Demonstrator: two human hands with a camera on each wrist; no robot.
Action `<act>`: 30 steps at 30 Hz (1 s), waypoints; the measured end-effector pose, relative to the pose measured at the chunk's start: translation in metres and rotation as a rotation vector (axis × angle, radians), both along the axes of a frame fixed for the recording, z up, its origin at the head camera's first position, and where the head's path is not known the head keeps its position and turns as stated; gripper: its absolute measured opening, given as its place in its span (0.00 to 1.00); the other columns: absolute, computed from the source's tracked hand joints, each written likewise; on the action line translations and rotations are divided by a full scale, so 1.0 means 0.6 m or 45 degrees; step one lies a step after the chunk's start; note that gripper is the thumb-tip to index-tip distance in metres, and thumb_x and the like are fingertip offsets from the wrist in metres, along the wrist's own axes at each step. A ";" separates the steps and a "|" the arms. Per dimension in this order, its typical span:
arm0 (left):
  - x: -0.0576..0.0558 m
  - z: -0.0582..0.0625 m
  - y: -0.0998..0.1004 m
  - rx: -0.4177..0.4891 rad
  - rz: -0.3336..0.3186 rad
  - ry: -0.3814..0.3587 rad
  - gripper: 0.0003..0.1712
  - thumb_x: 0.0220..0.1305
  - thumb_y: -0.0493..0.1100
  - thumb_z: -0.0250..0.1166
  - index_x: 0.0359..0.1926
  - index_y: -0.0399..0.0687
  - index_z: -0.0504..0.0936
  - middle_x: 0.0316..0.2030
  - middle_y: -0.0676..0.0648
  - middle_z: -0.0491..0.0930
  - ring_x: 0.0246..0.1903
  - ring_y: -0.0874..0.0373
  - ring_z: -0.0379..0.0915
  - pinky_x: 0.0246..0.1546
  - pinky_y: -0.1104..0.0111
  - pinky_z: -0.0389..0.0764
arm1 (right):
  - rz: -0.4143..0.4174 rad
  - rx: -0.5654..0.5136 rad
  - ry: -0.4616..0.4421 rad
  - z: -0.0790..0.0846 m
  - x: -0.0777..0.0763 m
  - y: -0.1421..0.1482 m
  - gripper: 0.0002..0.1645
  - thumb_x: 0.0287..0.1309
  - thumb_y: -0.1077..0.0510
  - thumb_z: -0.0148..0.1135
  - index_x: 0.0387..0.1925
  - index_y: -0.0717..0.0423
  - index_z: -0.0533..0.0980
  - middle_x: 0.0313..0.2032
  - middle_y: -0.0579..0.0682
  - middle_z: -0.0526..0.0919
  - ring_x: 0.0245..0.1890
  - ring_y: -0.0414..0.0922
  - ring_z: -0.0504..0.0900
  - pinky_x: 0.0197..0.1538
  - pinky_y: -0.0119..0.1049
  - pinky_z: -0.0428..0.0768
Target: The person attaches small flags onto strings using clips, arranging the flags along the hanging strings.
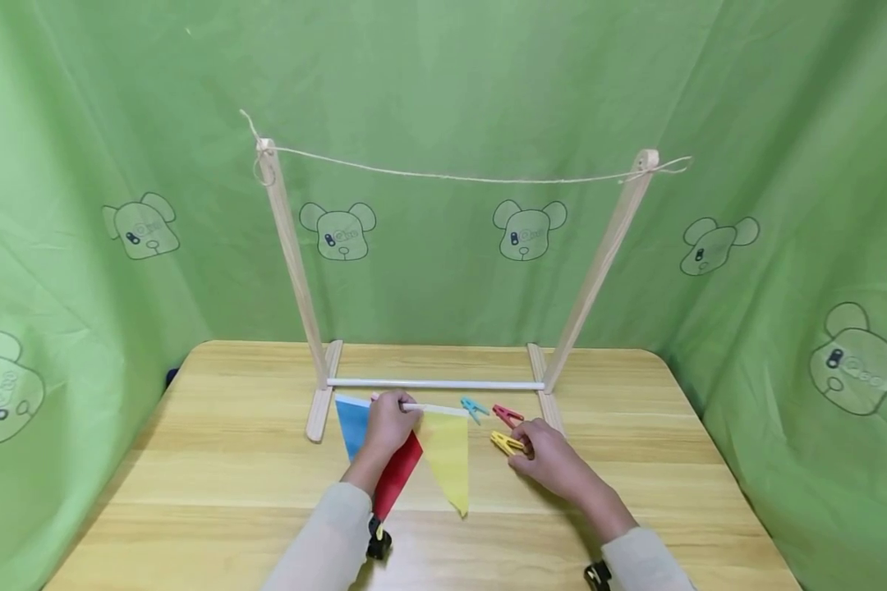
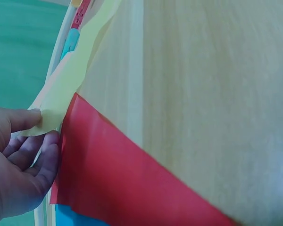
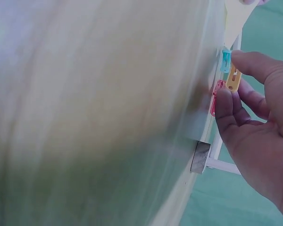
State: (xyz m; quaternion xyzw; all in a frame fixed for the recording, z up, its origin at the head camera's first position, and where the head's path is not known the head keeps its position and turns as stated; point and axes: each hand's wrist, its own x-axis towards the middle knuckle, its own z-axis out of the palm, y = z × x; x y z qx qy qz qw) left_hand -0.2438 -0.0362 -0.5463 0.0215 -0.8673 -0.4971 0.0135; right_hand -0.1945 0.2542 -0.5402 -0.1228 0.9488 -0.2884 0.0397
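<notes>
My left hand (image 1: 392, 423) pinches the white-edged top of a yellow pennant flag (image 1: 447, 455); in the left wrist view the thumb (image 2: 26, 118) lies over the yellow cloth. A red pennant (image 1: 399, 476) hangs just below that hand, and a blue pennant (image 1: 351, 423) shows to its left, partly covered by the hand. My right hand (image 1: 550, 460) holds a yellow clothespin (image 1: 504, 443) between thumb and fingers, low over the table. Beyond it lie a red clothespin (image 1: 507, 415) and a blue clothespin (image 1: 475, 408).
Behind the hands stands a wooden frame with a left post (image 1: 291, 254) and right post (image 1: 602, 254). A thin string (image 1: 443, 176) sags between their tops, and a white rod (image 1: 436, 383) joins the bases. Green curtains surround the wooden table (image 1: 214, 460).
</notes>
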 end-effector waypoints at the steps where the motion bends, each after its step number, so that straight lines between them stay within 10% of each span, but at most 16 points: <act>1: 0.000 0.000 0.000 0.005 -0.004 0.001 0.04 0.59 0.34 0.70 0.30 0.43 0.82 0.26 0.49 0.80 0.26 0.58 0.73 0.26 0.70 0.74 | -0.002 -0.004 0.000 0.000 0.000 0.000 0.16 0.56 0.61 0.77 0.44 0.57 0.79 0.34 0.47 0.74 0.34 0.41 0.71 0.34 0.30 0.73; 15: 0.005 0.000 -0.005 0.106 -0.038 0.040 0.03 0.65 0.37 0.72 0.39 0.43 0.87 0.23 0.50 0.70 0.25 0.57 0.65 0.25 0.69 0.68 | -0.037 -0.116 0.071 0.002 0.004 0.001 0.14 0.58 0.64 0.74 0.44 0.56 0.80 0.35 0.45 0.77 0.35 0.40 0.75 0.35 0.27 0.77; 30: 0.014 -0.001 -0.011 0.183 -0.003 0.157 0.02 0.62 0.36 0.73 0.36 0.43 0.87 0.29 0.47 0.84 0.29 0.60 0.74 0.29 0.69 0.78 | -0.083 -0.198 0.127 0.019 0.013 0.000 0.16 0.58 0.62 0.75 0.47 0.59 0.81 0.36 0.48 0.79 0.36 0.41 0.76 0.38 0.28 0.80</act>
